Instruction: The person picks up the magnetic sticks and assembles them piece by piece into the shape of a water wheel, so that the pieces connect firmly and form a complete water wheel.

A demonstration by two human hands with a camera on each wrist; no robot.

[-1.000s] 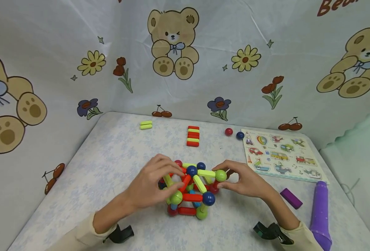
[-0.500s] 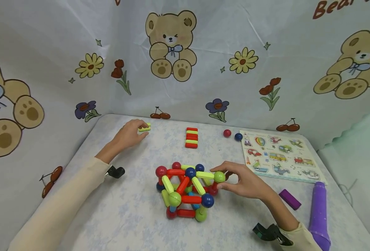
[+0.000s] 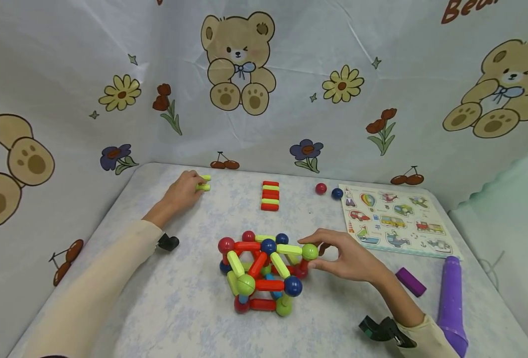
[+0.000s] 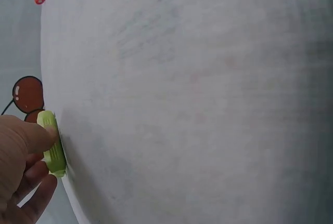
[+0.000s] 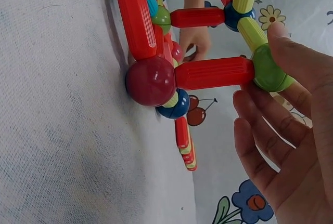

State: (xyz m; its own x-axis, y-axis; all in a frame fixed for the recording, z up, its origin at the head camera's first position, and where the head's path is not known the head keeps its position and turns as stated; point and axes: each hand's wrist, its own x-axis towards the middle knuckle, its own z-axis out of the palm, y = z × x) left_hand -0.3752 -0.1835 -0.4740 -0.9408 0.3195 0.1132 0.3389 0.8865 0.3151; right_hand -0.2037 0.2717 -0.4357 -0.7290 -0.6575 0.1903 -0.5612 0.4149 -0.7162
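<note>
At the table's back left, my left hand [image 3: 180,193] pinches a yellow-green magnetic rod [image 4: 56,154] between thumb and fingers. A second yellow-green rod [image 3: 206,177] lies just behind it, partly covered by the hand. In the centre stands a framework [image 3: 269,285] of red, yellow-green and blue magnetic rods joined by coloured balls. My right hand [image 3: 346,256] grips the green ball [image 5: 269,69] at its upper right corner, thumb on one side and fingers on the other. Beneath that ball, a red rod [image 5: 214,73] runs down to a dark red ball [image 5: 151,81] on the table.
A row of red and yellow-green rods [image 3: 270,196] lies at the back middle. Right of it sit a red ball [image 3: 321,188] and a blue ball [image 3: 337,194]. Further right are a picture puzzle board [image 3: 398,251], a purple block [image 3: 410,282] and a purple tube [image 3: 452,298].
My left hand has left the framework, reached to the back left and taken hold of a yellow-green rod, drawing it apart from the other. My right hand stays on the green ball.
</note>
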